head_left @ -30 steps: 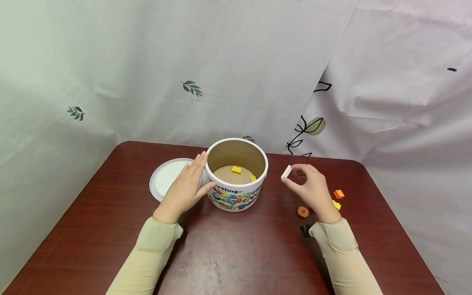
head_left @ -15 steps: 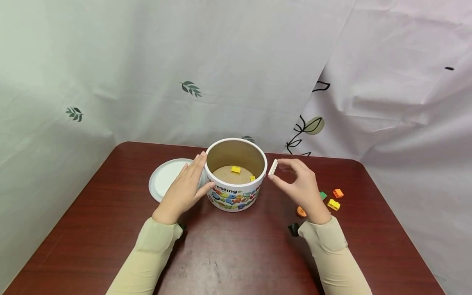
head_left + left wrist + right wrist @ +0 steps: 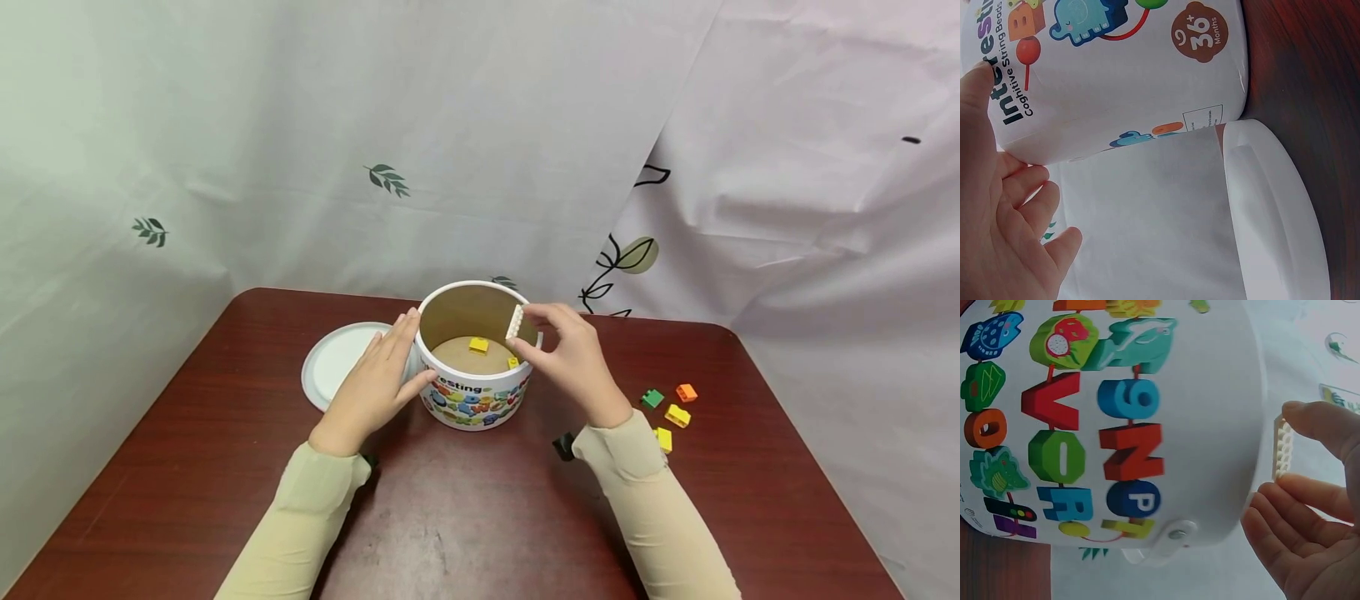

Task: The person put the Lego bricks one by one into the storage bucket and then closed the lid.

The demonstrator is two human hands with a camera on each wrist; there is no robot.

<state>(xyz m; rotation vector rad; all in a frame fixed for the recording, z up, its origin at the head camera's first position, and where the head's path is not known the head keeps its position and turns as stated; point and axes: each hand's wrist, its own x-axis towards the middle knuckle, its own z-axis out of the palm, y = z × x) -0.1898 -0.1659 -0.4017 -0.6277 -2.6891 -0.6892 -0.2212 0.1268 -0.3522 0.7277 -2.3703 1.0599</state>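
Note:
A white printed bucket [image 3: 474,408] stands on the table without its lid. Its floor holds two yellow bricks; one yellow brick [image 3: 478,345] lies mid-floor, the other yellow brick [image 3: 513,363] near the front wall. My left hand [image 3: 375,383] rests against the bucket's left side, fingers extended along the rim. Between thumb and fingertips, my right hand [image 3: 573,358] pinches a thin white studded brick [image 3: 515,322], held tilted over the right part of the opening. The right wrist view shows the studs of this white brick [image 3: 1282,450] side-on, beyond the rim.
Behind my left hand lies a round white lid [image 3: 337,362]. To the right of the right wrist are a green brick [image 3: 652,398], an orange brick [image 3: 686,392], a yellow brick [image 3: 678,415] and another yellow brick [image 3: 663,440]. A fabric backdrop [image 3: 465,150] hangs behind the table.
My right hand has carried the white brick leftward, from beside the bucket to over its opening. The forearm uncovered green and yellow bricks and now covers a round orange piece. My left hand stays put.

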